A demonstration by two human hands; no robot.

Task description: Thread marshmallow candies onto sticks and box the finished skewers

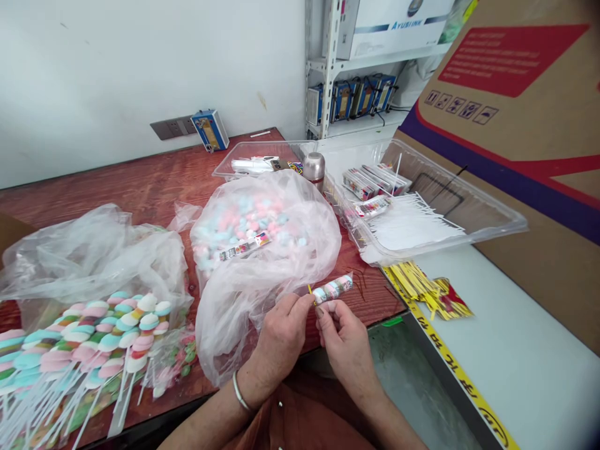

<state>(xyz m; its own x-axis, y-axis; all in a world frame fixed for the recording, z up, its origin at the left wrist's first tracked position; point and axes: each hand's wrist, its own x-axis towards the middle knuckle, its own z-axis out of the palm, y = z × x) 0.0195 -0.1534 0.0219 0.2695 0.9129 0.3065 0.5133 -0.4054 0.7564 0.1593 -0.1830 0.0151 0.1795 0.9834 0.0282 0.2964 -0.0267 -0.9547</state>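
Head view, from the left: on the red-brown wooden table an open clear bag holds a heap of finished candy skewers, pastel discs on white sticks, lying near the table's front edge. Next to it, at the middle, a second plastic bag is full of loose pink and blue candies. Just in front of that bag the left hand, a thin bangle on its wrist, is closed with thumb and forefinger pinched on a short yellow tie. The tie sits at the near end of a wrapped candy skewer, which is held in the air just above the table's front edge. The right hand, fingers curled in, grips that same end from below. Further right, a clear tray holds white sticks and small packets, with a cardboard box behind it.
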